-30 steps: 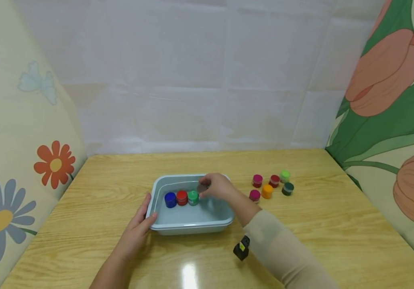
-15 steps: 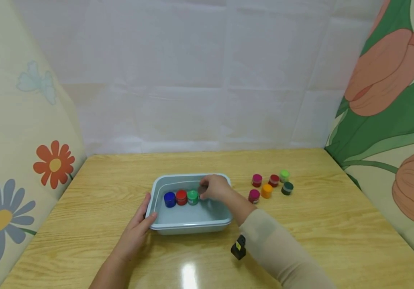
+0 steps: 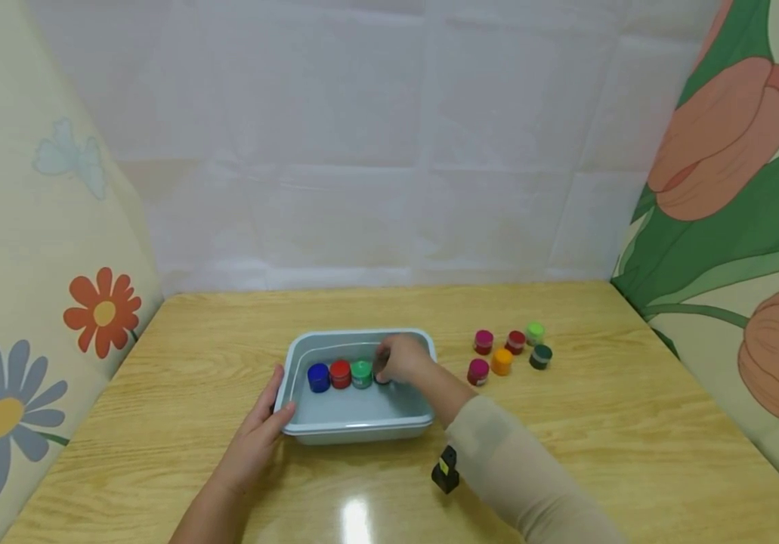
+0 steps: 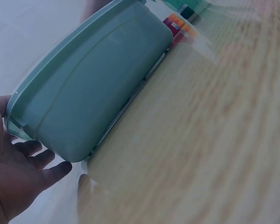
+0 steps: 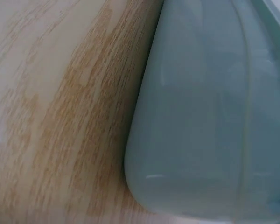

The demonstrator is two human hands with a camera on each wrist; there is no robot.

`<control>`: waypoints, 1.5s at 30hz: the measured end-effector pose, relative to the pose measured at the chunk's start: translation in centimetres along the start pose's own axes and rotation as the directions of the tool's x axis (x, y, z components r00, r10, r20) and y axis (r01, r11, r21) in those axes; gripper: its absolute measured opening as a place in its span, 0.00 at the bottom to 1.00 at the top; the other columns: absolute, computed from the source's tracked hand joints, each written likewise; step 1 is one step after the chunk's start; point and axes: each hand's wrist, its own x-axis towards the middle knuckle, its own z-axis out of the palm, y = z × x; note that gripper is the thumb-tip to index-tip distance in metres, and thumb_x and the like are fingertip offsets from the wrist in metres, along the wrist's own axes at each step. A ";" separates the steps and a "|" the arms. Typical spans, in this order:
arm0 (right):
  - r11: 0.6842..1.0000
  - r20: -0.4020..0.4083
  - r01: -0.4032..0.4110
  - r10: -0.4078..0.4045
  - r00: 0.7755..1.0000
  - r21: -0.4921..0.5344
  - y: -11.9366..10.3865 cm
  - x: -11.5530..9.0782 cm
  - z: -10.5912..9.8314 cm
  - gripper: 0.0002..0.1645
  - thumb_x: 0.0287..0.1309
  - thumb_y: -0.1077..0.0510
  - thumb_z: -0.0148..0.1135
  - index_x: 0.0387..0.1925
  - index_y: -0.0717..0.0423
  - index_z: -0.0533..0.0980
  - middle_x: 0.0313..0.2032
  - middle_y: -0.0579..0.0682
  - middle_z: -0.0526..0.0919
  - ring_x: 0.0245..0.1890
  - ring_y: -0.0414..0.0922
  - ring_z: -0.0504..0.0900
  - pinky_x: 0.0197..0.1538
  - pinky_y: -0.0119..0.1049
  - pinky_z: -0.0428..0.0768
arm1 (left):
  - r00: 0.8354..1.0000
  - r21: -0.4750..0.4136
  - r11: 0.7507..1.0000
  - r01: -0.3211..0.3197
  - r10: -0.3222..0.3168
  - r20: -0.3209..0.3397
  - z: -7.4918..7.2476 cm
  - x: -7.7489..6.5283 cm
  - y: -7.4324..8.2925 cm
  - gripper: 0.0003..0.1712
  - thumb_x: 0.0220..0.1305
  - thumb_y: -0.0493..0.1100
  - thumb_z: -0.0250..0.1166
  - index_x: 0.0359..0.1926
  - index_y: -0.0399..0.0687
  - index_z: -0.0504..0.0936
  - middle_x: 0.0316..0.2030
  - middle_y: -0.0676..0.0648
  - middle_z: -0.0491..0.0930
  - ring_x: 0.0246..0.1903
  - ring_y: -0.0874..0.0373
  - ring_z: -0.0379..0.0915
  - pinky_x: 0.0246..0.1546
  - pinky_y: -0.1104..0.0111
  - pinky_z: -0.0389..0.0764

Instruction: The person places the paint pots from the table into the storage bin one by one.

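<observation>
A pale blue-grey plastic tub [image 3: 355, 426] stands on the table with a row of small paint jars inside: a blue jar [image 3: 318, 378], a red jar [image 3: 340, 374] and a green jar [image 3: 361, 375]. My left hand [image 3: 258, 432] grips the tub's left end, thumb over the rim; in the left wrist view, the fingers [image 4: 49, 173] touch the outer wall. Inside the tub, my right hand [image 3: 406, 360] pinches a dark-lidded paint jar [image 3: 380, 376] beside the green one, mostly hidden by the fingers. The right wrist view has only the tub's outer wall [image 5: 191, 121] and wood.
Right of the tub lie several more jars: two magenta jars, the nearer one [image 3: 478, 371] close to the tub, an orange jar [image 3: 502, 361], a dark red jar [image 3: 515, 342], a light green jar [image 3: 535, 333] and a dark green jar [image 3: 541, 356]. A white sheet [image 3: 389, 151] hangs behind the table.
My right hand has lowered slightly into the tub with the dark-lidded paint jar, bringing it down beside the green one. The left hand keeps its hold on the tub.
</observation>
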 end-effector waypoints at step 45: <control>0.904 -0.251 0.129 -0.026 0.968 0.406 8.9 -4.6 -9.4 0.28 0.62 0.53 0.65 0.62 0.53 0.72 0.60 0.56 0.76 0.59 0.52 0.74 0.56 0.44 0.81 | 1.000 -0.004 1.000 0.024 -0.024 0.006 0.0 0.0 -0.1 0.38 0.77 0.46 0.46 0.78 0.55 0.35 0.79 0.50 0.29 0.77 0.43 0.23 0.75 0.43 0.38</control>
